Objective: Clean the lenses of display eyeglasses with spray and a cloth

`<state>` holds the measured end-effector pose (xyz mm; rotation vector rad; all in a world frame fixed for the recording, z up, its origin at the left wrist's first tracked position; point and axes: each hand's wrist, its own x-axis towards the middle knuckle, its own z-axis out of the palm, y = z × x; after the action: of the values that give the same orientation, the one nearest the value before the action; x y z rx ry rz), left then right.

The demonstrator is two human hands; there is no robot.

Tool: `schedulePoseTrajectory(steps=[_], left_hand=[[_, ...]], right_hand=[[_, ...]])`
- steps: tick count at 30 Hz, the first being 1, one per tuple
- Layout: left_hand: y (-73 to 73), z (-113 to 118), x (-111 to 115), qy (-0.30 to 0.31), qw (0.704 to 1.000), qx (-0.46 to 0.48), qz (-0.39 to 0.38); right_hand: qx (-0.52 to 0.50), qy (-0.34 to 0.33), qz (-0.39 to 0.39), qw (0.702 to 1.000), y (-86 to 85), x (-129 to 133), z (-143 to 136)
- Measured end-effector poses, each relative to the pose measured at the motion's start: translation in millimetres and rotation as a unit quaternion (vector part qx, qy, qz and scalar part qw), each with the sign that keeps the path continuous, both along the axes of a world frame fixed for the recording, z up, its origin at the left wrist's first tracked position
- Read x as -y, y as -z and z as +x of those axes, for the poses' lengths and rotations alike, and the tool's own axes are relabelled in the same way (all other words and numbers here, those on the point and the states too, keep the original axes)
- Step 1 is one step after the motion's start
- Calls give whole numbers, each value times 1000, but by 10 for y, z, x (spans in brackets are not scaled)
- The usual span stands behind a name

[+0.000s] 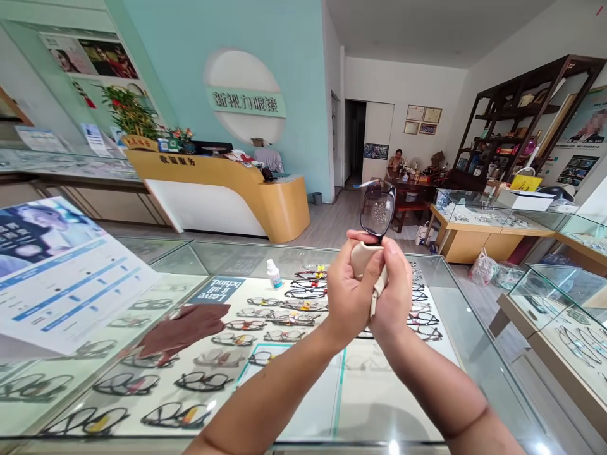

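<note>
On the glass showcase [303, 404], a brown cloth [187, 328] is spread, and a small white bottle [274, 276] is stood beyond it to the right. Further right, a beige cloth [363, 258] is gripped by the curled fingers of the left hand [348, 294]. Dark-framed eyeglasses [378, 210], one lens speckled, are raised above both hands. The same cloth is clasped by the bent fingers of the right hand [396, 287].

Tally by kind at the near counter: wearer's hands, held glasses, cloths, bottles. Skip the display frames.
Left hand and right hand: 2
Held glasses: 1
Cloths, beige cloth in the hands and brown cloth on the counter: 2
White bottle: 1
Total: 6
</note>
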<state>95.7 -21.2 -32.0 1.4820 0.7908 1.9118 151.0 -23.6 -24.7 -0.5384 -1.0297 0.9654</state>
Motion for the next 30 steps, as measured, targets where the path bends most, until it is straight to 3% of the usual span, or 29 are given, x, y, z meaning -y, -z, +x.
schedulePoseTrajectory(steps=[10, 16, 19, 25, 30], left_hand=[[103, -5, -45, -3, 998, -54, -29], [60, -127, -192, 134, 983, -84, -97], [-13, -224, -261, 182, 967, -113, -135], [-160, -227, -289, 186, 956, -164, -154], [-114, -98, -253, 137, 976, -125, -116]], right_hand=[[-46, -40, -61, 996, 76, -83, 42], [-80, -95, -161, 979, 24, -285, 196], [-87, -121, -170, 974, 5, -372, 256], [-118, -149, -155, 969, -40, -406, 333], [-115, -168, -145, 968, -66, -328, 342]])
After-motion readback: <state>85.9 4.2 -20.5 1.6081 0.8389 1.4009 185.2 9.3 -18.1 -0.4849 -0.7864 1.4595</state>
